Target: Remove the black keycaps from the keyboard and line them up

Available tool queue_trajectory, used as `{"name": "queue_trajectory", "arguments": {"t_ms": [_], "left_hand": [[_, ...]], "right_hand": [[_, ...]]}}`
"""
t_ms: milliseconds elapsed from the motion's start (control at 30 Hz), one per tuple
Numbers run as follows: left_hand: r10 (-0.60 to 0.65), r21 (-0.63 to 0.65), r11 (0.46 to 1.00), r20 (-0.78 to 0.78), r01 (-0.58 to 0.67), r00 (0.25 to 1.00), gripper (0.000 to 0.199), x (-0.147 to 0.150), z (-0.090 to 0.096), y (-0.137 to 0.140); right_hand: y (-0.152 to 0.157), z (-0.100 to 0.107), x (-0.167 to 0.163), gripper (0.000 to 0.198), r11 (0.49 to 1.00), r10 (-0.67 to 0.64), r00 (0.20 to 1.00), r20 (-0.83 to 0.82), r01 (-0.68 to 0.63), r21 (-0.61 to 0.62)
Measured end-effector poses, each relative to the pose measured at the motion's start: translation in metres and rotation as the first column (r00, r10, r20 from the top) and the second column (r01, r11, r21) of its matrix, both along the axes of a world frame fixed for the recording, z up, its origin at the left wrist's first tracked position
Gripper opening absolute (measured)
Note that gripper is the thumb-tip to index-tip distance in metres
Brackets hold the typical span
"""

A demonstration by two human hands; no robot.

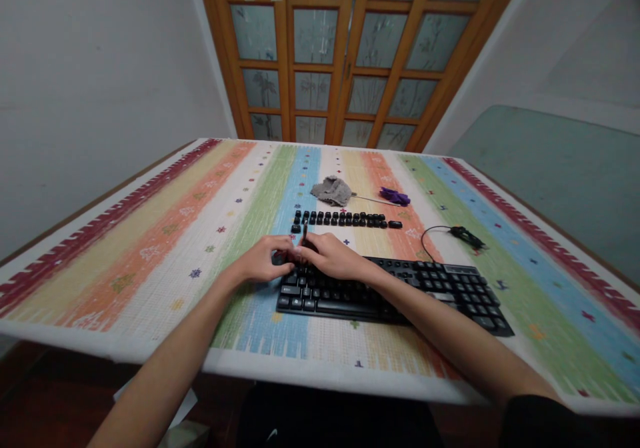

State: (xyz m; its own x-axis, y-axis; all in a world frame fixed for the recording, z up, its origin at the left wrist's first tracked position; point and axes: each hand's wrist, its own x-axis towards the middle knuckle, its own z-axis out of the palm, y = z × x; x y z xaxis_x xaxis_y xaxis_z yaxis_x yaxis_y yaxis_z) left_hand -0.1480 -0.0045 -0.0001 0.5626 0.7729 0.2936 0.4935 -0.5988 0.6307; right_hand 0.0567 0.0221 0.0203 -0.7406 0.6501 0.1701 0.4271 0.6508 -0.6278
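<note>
A black keyboard [345, 305] lies in front of me, with keys gone from its upper rows. Over its upper left corner my two hands meet. My right hand [333, 256] is closed around a thin dark tool [305, 230] that sticks up above the fingers; its lower end is hidden. My left hand [267, 258] is curled at the keyboard's left edge, fingertips pressed together near the right thumb. Whatever it grips is too small or hidden to make out. Just beyond the hands, removed black keycaps [349, 219] stand in rows on the tablecloth.
Behind the keycaps lie a crumpled grey cloth [332, 191] and a purple cloth-like item [395, 196], with a thin rod [373, 199] between them. The keyboard's bundled cable [467, 237] rests at the right. A striped tablecloth [165, 255] covers the table. Wooden glazed doors [340, 68] stand behind.
</note>
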Motion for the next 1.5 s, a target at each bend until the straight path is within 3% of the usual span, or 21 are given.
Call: {"name": "queue_trajectory", "arguments": {"t_ms": [167,267,533,700,967,1167,1333,1500], "left_hand": [[-0.001,-0.047,0.999,-0.017,0.0,1.0,0.015,0.001,0.0,-0.001],[-0.002,-0.051,0.999,-0.002,0.002,1.0,0.017,0.003,0.001,-0.002],[0.09,-0.048,0.995,0.091,-0.086,0.992,0.016,0.009,-0.002,-0.001],[0.146,0.077,0.985,0.088,-0.153,0.985,0.017,0.011,-0.002,-0.002],[0.112,0.156,0.982,0.001,-0.111,0.994,0.015,0.014,-0.002,-0.003],[0.223,0.356,0.909,0.025,-0.217,0.974,0.016,0.012,-0.004,0.011],[0.284,0.503,0.844,-0.121,-0.188,0.951,0.016,0.012,-0.007,0.031],[0.335,0.55,0.829,-0.348,-0.099,0.875,0.012,0.022,-0.004,0.045]], "right_hand": [[0.012,-0.009,0.002,0.027,0.964,-0.06,0.99,-0.128,0.025,-0.265],[0.013,-0.006,0.007,0.026,0.954,-0.035,0.984,-0.175,-0.019,-0.299],[0.006,0.007,0.025,0.019,0.995,-0.012,0.974,-0.227,-0.01,-0.096],[0.001,0.011,0.033,0.018,0.999,-0.025,0.974,-0.226,0.035,0.039],[0.0,0.017,0.037,0.013,0.99,-0.017,0.989,-0.15,0.038,0.136],[0.007,0.02,0.043,0.015,0.98,-0.063,0.99,-0.129,0.085,0.179],[0.008,0.027,0.049,0.015,0.971,-0.079,0.99,-0.115,0.102,0.214],[0.008,0.035,0.052,0.016,0.974,-0.089,0.989,-0.115,0.11,0.196]]}}
